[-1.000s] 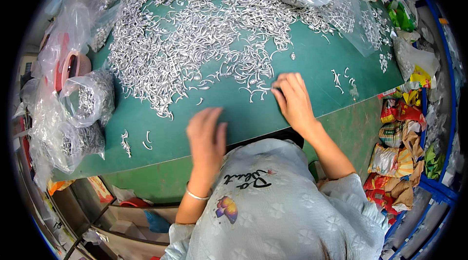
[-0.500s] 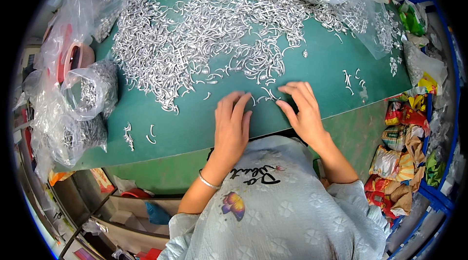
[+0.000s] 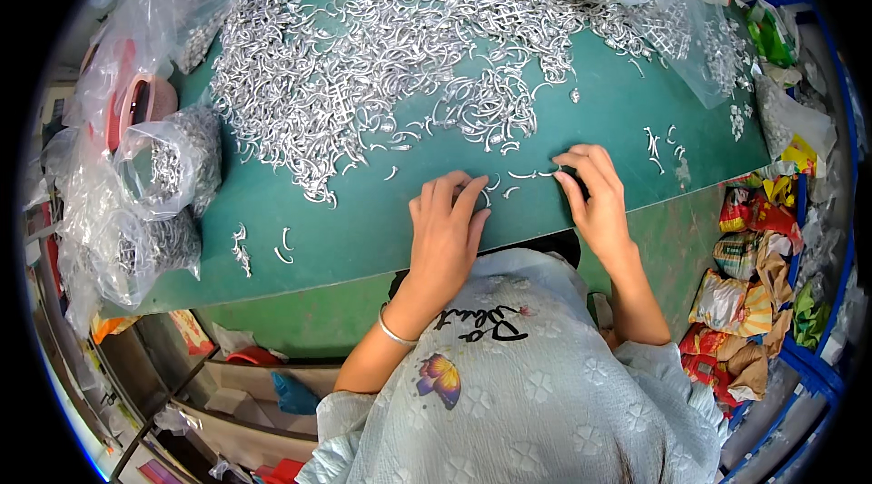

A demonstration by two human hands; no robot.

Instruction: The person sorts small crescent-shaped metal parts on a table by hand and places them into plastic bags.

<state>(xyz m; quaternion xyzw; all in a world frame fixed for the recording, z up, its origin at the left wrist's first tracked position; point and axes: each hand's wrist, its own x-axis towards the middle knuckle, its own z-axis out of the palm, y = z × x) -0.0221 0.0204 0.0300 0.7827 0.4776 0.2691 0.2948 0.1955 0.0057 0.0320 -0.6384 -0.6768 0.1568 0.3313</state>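
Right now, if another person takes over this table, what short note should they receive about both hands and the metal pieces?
Left hand: flat on the green table, fingertips at a few loose curved metal pieces, holding nothing visible.
Right hand: fingers bent over the same pieces; a grip cannot be seen.
Big heap of metal pieces lies beyond the hands, unsorted.
Filled clear bags sit at the left edge.
Left: most of the heap.

Bare green mat (image 3: 363, 221) beside clip heap (image 3: 381, 57)
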